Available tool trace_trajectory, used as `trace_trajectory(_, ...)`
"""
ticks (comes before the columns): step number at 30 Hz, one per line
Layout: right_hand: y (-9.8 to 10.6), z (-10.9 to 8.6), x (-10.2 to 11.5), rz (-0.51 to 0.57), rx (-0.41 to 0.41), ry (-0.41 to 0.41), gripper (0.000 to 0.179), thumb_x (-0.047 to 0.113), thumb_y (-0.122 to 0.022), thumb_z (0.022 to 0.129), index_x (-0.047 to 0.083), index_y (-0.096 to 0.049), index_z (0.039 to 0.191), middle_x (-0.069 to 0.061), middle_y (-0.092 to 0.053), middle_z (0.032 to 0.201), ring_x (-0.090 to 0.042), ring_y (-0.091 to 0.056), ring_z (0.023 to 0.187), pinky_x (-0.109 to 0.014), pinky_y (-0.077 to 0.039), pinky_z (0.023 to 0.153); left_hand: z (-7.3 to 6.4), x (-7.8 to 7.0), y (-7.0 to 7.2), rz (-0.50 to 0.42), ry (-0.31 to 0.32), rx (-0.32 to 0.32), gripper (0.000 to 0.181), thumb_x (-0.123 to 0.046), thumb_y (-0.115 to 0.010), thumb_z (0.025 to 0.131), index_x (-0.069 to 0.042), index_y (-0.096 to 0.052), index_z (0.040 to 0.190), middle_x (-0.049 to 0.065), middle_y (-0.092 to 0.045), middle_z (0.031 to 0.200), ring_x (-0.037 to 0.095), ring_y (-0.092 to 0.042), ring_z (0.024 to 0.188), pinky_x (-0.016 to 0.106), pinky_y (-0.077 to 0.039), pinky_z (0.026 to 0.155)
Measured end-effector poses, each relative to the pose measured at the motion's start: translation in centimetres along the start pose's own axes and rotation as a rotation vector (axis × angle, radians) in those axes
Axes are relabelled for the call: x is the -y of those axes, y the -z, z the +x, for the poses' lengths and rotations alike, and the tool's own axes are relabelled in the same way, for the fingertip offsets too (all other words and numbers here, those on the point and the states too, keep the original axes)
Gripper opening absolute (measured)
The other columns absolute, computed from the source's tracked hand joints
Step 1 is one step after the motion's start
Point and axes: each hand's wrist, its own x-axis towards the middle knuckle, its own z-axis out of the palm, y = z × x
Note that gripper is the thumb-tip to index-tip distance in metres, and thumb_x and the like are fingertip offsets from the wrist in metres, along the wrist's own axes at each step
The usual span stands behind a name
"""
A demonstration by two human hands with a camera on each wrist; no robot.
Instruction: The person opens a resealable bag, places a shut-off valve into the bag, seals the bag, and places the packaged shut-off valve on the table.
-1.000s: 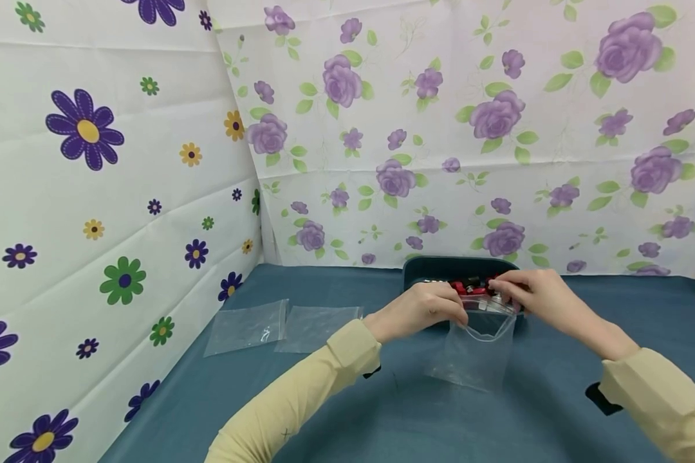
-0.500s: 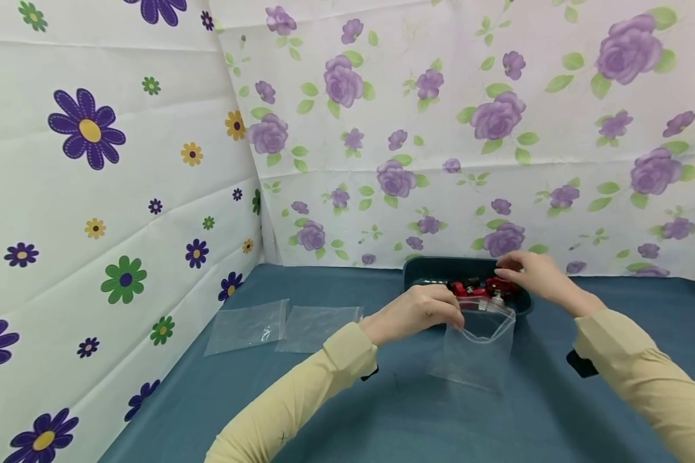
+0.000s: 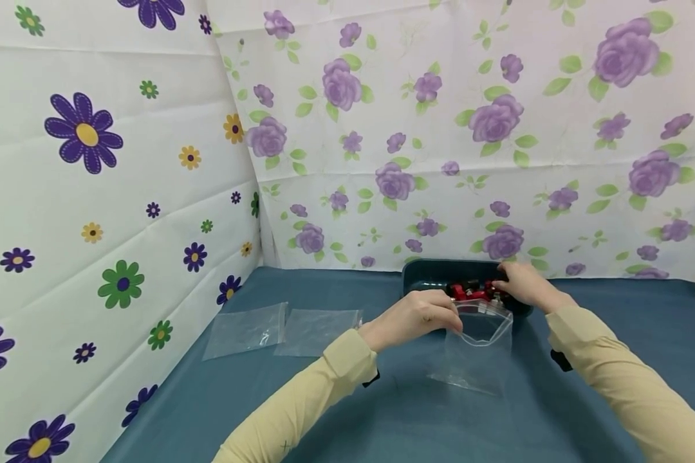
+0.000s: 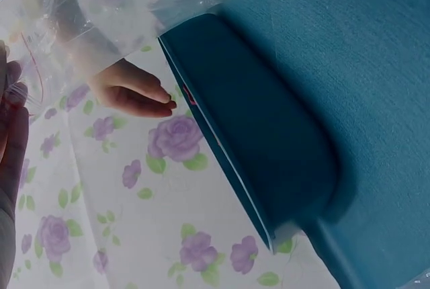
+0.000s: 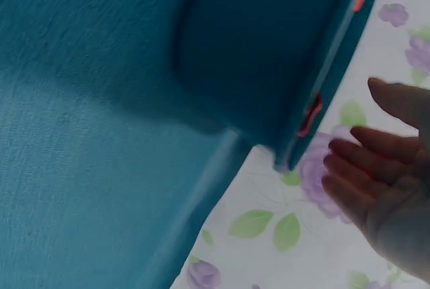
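Observation:
My left hand (image 3: 419, 316) pinches the rim of a clear zip bag (image 3: 475, 366), whose mouth gapes open in front of a dark green tray (image 3: 428, 270). Small red and black pieces (image 3: 466, 292) lie inside the tray; their kind is too small to make out. My right hand (image 3: 527, 283) reaches over the tray's right end, fingers pointing down toward the pieces. In the right wrist view the right hand (image 5: 386, 175) has loosely extended fingers and holds nothing, close by the tray's rim. The left wrist view shows the bag (image 4: 121, 7) partly covering the right forearm.
Two more clear bags, one at far left (image 3: 246, 331) and one beside it (image 3: 318, 328), lie flat on the blue-green tabletop (image 3: 394, 411). A flower-printed cloth (image 3: 347, 193) hangs behind the tray, and another printed cloth (image 3: 150, 296) stands along the left side.
My right hand has left the bag's mouth, lifted to the right, then come down over the tray's right end. The left hand still holds the bag in nearly the same place.

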Motion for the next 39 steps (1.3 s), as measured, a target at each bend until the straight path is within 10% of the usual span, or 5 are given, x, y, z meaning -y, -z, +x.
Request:
trace_trajectory(8, -1.0, 0.2, 0.4, -0.018, 0.036, -0.006, 0.041, 0.006, -0.058, 0.088, -0.024, -0.044, 0.112, -0.038, -0.050, 0.102, -0.045, -0.053, 0.089, -0.048, -0.045, 0.073, -0.6, -0.3, 0.0, 0.023, -0.006, -0.008, 0.011, 0.001, -0.064, 0.082, -0.007, -0.068, 0.089, 0.002, -0.060, 0.091, 0.004, -0.051, 0.089, 0.011, -0.038, 0.080)
trace_trajectory(17, -1.5, 0.6, 0.3, -0.081, 0.107, 0.039, 0.026, 0.005, -0.056, 0.088, 0.003, -0.049, 0.063, -0.006, -0.044, 0.057, -0.020, -0.046, 0.053, -0.037, -0.039, 0.055, -0.8, -0.4, 0.3, 0.017, -0.009, -0.013, 0.010, 0.000, -0.062, 0.084, -0.007, -0.068, 0.089, 0.001, -0.060, 0.092, 0.003, -0.051, 0.089, 0.012, -0.038, 0.080)
trace_trajectory(24, -1.9, 1.0, 0.4, -0.092, 0.105, 0.004, 0.020, 0.005, -0.056, 0.088, -0.015, -0.052, 0.089, -0.019, -0.052, 0.074, -0.034, -0.053, 0.073, -0.042, -0.042, 0.064, -0.8, -0.7, 0.6, 0.017, -0.014, -0.015, 0.010, 0.000, -0.063, 0.084, -0.008, -0.068, 0.088, 0.000, -0.060, 0.091, 0.003, -0.050, 0.088, 0.013, -0.037, 0.080)
trace_trajectory(39, -3.2, 1.6, -0.4, -0.153, -0.048, 0.023, 0.021, -0.013, -0.045, 0.085, 0.000, -0.052, 0.069, -0.008, -0.049, 0.060, -0.025, -0.052, 0.055, -0.040, -0.044, 0.050, -1.2, -1.3, 0.8, 0.031, -0.008, -0.011, 0.011, 0.001, -0.062, 0.084, -0.007, -0.068, 0.088, 0.000, -0.059, 0.090, 0.004, -0.051, 0.088, 0.013, -0.037, 0.082)
